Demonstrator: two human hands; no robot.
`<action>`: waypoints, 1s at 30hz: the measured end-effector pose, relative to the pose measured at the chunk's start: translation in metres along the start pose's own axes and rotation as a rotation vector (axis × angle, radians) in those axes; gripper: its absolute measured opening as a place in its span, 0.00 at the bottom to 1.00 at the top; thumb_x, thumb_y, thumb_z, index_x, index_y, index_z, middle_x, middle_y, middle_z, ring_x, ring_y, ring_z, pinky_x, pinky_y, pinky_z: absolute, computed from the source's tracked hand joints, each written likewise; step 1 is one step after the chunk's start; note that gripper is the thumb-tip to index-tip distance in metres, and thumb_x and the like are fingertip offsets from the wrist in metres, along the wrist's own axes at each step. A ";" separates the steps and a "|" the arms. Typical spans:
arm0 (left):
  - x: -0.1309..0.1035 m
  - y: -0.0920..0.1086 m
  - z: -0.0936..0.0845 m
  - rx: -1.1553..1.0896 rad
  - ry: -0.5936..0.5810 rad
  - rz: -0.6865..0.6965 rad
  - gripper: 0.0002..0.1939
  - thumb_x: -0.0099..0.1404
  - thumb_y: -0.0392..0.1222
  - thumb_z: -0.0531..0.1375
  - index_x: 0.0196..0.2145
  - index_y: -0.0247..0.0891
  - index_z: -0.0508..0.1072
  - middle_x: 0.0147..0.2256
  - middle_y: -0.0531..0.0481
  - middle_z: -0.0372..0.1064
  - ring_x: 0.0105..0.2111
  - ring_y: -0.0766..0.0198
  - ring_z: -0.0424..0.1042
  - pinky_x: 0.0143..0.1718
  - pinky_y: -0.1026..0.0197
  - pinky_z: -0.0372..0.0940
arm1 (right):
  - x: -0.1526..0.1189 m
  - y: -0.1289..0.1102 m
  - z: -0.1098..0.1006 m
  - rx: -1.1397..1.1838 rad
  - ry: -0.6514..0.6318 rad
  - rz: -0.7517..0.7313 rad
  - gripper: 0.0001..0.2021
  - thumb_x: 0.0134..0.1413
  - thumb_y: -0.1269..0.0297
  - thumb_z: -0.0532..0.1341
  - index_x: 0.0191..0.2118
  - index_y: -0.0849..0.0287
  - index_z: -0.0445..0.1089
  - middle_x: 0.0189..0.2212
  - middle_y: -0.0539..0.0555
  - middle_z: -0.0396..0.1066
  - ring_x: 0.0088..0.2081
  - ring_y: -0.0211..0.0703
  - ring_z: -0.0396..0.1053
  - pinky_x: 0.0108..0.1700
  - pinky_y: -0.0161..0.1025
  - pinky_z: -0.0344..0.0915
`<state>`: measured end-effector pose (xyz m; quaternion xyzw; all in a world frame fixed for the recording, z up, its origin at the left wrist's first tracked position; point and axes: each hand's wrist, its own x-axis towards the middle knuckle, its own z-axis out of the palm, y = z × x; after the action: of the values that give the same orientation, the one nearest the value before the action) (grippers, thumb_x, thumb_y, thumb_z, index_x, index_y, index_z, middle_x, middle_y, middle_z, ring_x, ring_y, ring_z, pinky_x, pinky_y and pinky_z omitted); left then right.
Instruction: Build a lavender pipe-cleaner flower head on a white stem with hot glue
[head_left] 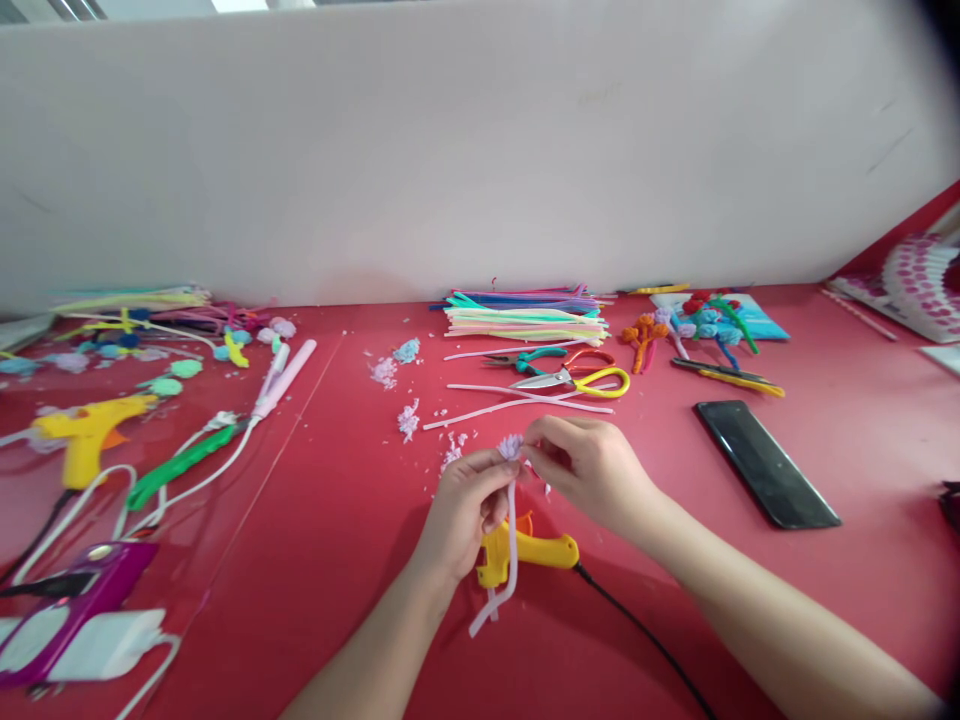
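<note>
- Lilac fuzzy flower head sits at the top of a long, pale pink fuzzy stem, up between the two hands.
- The left hand is closed on the stem, pinching it just under the flower head.
- The right hand has its thumb and finger tips close together at the flower head's right edge. I cannot tell if they grip it.
- The stem hangs down in front of a yellow glue gun with a black cord, then bends left at the bottom.
- The glue gun lies on the shiny red tabletop.
- Behind the hands are scissors with one yellow and one orange loop, near teal-handled pliers.
- Past those lies a big bunch of colourful fuzzy sticks.
- Little lilac fluff bits lie left of the scissors.
- A flat black phone lies well to the right.
</note>
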<state>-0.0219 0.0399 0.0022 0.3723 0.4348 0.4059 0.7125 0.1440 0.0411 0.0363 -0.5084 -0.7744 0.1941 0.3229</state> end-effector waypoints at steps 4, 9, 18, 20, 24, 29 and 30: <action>-0.001 0.000 -0.001 0.049 -0.001 0.014 0.09 0.58 0.43 0.63 0.24 0.35 0.73 0.11 0.59 0.56 0.12 0.77 0.51 0.13 0.72 0.43 | -0.001 -0.001 0.001 -0.007 0.013 -0.016 0.03 0.55 0.69 0.56 0.32 0.58 0.66 0.24 0.49 0.68 0.23 0.34 0.60 0.28 0.31 0.52; -0.004 0.002 -0.002 0.179 0.032 0.191 0.08 0.61 0.43 0.61 0.27 0.37 0.73 0.15 0.59 0.57 0.13 0.76 0.55 0.14 0.72 0.49 | -0.001 -0.004 -0.004 0.065 0.011 0.012 0.04 0.57 0.65 0.57 0.36 0.58 0.67 0.21 0.47 0.65 0.22 0.33 0.60 0.27 0.30 0.55; -0.010 -0.002 -0.009 0.595 0.130 0.823 0.07 0.65 0.32 0.56 0.29 0.38 0.70 0.28 0.53 0.66 0.22 0.71 0.68 0.22 0.67 0.63 | 0.001 -0.019 -0.016 0.732 -0.199 0.424 0.09 0.56 0.59 0.59 0.30 0.59 0.67 0.16 0.43 0.59 0.18 0.30 0.55 0.22 0.29 0.54; -0.009 -0.003 -0.011 0.686 0.142 0.901 0.08 0.64 0.30 0.56 0.28 0.38 0.69 0.31 0.50 0.68 0.27 0.67 0.71 0.27 0.66 0.65 | 0.001 -0.019 -0.016 0.789 -0.229 0.447 0.09 0.55 0.59 0.59 0.30 0.60 0.68 0.15 0.43 0.59 0.18 0.30 0.55 0.22 0.29 0.54; -0.010 0.001 -0.010 0.843 0.167 1.053 0.11 0.62 0.27 0.56 0.24 0.37 0.68 0.34 0.47 0.71 0.35 0.64 0.72 0.32 0.64 0.67 | 0.001 -0.018 -0.017 0.832 -0.243 0.472 0.08 0.55 0.62 0.60 0.29 0.61 0.69 0.14 0.44 0.60 0.17 0.29 0.55 0.21 0.29 0.54; -0.011 0.003 -0.009 0.958 0.197 1.153 0.10 0.61 0.25 0.55 0.28 0.37 0.69 0.33 0.47 0.70 0.32 0.66 0.71 0.31 0.65 0.67 | 0.000 -0.019 -0.017 0.860 -0.263 0.492 0.10 0.54 0.60 0.61 0.29 0.61 0.69 0.14 0.44 0.60 0.17 0.29 0.55 0.20 0.29 0.54; -0.012 0.003 -0.009 0.976 0.204 1.170 0.09 0.61 0.25 0.56 0.30 0.37 0.69 0.33 0.47 0.70 0.32 0.66 0.71 0.31 0.65 0.67 | -0.001 -0.019 -0.017 0.866 -0.267 0.496 0.10 0.54 0.60 0.61 0.29 0.61 0.69 0.14 0.44 0.60 0.17 0.29 0.55 0.20 0.29 0.54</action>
<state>-0.0346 0.0323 0.0057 0.7745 0.3607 0.5113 0.0932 0.1434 0.0322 0.0604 -0.4673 -0.5137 0.6307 0.3463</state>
